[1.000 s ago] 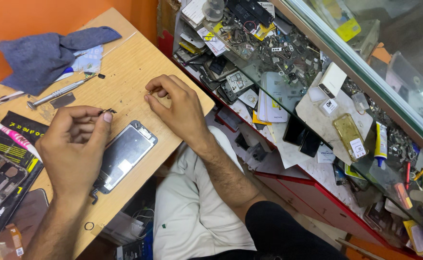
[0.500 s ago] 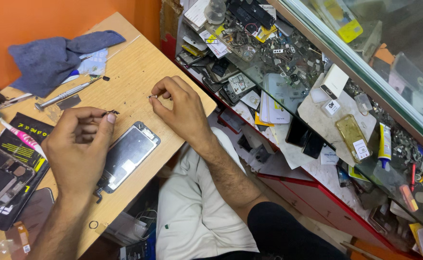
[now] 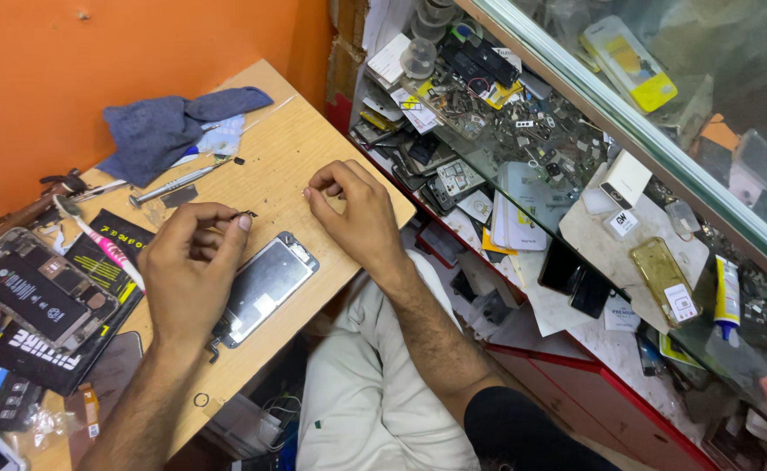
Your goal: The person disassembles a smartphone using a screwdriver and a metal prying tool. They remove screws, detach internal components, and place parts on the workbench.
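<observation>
Black, tiny component (image 3: pixel 250 214) pinched between left hand (image 3: pixel 193 270) thumb and forefinger, above the wooden bench (image 3: pixel 305 148) beside the phone screen assembly (image 3: pixel 265 286). Likely light, thin, easily bent: hold by edges. Right hand (image 3: pixel 357 214) fingertips curled together on the bench; contents indiscernible

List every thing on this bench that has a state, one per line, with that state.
Left hand: pinching a tiny dark part at its fingertips.
Right hand: fingers curled, resting on the wooden table.
Phone screen: detached, lying flat.
Opened phone: insides exposed.
Screwdriver: lying unused.
Blue cloth: crumpled.
</observation>
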